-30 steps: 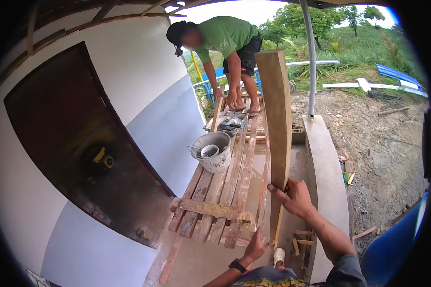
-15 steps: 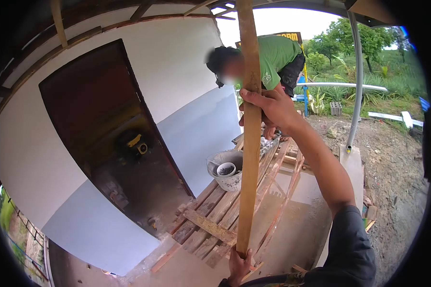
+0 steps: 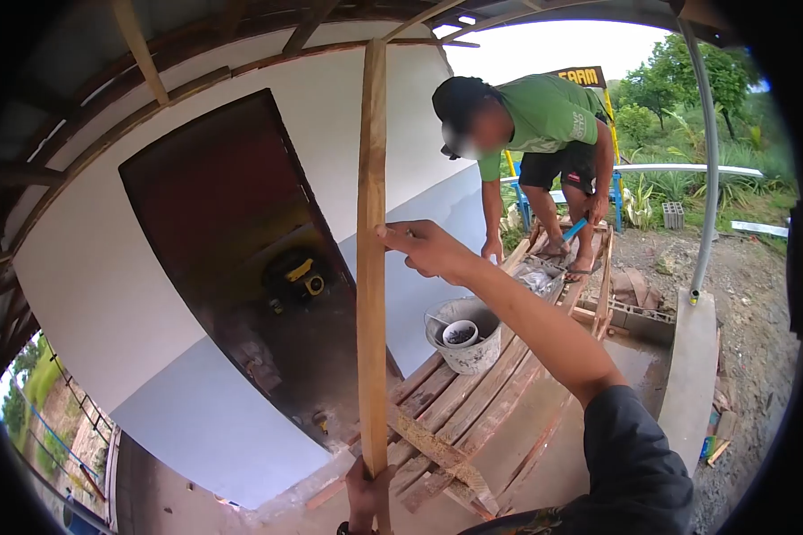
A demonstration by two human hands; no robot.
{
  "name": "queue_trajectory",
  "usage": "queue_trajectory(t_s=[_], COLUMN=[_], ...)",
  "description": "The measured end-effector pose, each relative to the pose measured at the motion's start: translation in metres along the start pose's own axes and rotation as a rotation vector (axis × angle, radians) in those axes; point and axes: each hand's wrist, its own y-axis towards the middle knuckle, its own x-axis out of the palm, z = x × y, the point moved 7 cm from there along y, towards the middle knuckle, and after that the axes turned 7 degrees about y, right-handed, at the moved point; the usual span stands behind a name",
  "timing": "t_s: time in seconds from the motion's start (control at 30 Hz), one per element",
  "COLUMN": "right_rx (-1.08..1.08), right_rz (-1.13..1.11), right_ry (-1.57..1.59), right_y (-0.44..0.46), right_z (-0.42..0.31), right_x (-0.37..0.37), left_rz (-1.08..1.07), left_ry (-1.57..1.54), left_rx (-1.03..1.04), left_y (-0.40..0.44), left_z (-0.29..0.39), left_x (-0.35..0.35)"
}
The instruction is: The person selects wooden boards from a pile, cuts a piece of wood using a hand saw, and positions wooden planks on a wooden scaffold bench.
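A long wooden board (image 3: pixel 372 294) stands upright in front of me, its top near the roof framing. My left hand (image 3: pixel 366 492) is wrapped round its lower end. Higher up, my right hand (image 3: pixel 419 248) grips the board's right edge at mid-height, the arm reaching in from the right. Behind the board is a slatted wooden platform (image 3: pixel 473 410) with a grey bucket (image 3: pixel 469 357) on it, which has a small white container (image 3: pixel 459 334) inside. A mortar-smeared tray (image 3: pixel 537 278) lies farther back on the slats.
A co-worker in a green shirt (image 3: pixel 549 111) bends over on the platform's far end, a blue-handled tool (image 3: pixel 576 228) in one hand. To the left is a dark doorway (image 3: pixel 232 232) in a white and blue wall. A metal post (image 3: pixel 710 169) rises from a low concrete wall (image 3: pixel 690 383) at right.
The board has swung upright and moved left, with both hands on it; my right hand went higher up it. My view turned left. The co-worker has risen somewhat and holds a blue-handled tool.
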Motion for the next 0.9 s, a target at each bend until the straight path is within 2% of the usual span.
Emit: queue_trajectory(t_s=[0.03, 0.07, 0.13, 0.17, 0.27, 0.33, 0.37, 0.4, 0.47, 0.53, 0.57, 0.63, 0.77, 0.8, 0.87, 0.9], right_rx=[0.025, 0.047, -0.247, -0.249, -0.156, -0.096, 0.004, 0.017, -0.182, 0.026, 0.06, 0.086, 0.072, 0.082, 0.059, 0.067], right_rz=[-0.024, -0.043, -0.059, -0.052, -0.094, -0.122, -0.115, -0.126, 0.014, 0.009, 0.025, 0.059, 0.095, 0.104, 0.124, 0.101], right_ry=[-0.048, -0.097, -0.25, -0.247, -0.235, -0.103, -0.158, -0.151, 0.044, 0.177, 0.238, 0.363, 0.44, 0.449, 0.506, 0.508], right_y=[-0.008, -0.018, -0.02, -0.029, -0.05, -0.068, -0.067, -0.062, -0.047, -0.031, -0.021, 0.003, 0.058, 0.068, 0.1, 0.116], right_z=[0.011, 0.019, 0.05, 0.061, 0.088, 0.079, 0.084, 0.093, 0.097, 0.085, 0.081, 0.073, 0.066, 0.069, 0.077, 0.084], right_x=[0.013, 0.026, 0.05, 0.062, 0.1, 0.125, 0.128, 0.135, 0.136, 0.137, 0.136, 0.135, 0.113, 0.107, 0.097, 0.094], left_rz=[-0.074, -0.07, -0.171, -0.175, -0.299, -0.497, -0.491, -0.541, -0.582, -0.69, -0.683, -0.641, -0.799, -0.796, -0.658, -0.711], left_ry=[-0.17, -0.168, -0.216, -0.211, -0.391, -0.605, -0.608, -0.641, -0.686, -0.755, -0.764, -0.696, -0.619, -0.626, -0.42, -0.487], left_rx=[-0.04, -0.036, -0.081, -0.079, -0.079, -0.091, -0.101, -0.106, -0.129, -0.067, -0.078, 0.093, -0.03, -0.041, -0.015, -0.003], left_y=[-0.001, 0.002, 0.008, 0.011, 0.014, 0.013, 0.017, 0.017, 0.017, 0.022, 0.023, 0.017, -0.021, -0.031, -0.055, -0.069], left_z=[0.007, 0.004, -0.005, -0.002, 0.01, 0.015, 0.015, 0.016, 0.026, 0.056, 0.073, 0.11, 0.056, 0.055, 0.053, 0.087], left_x=[-0.005, -0.013, -0.026, -0.033, -0.04, -0.033, -0.036, -0.035, -0.037, -0.045, -0.05, -0.066, -0.085, -0.088, -0.099, -0.095])
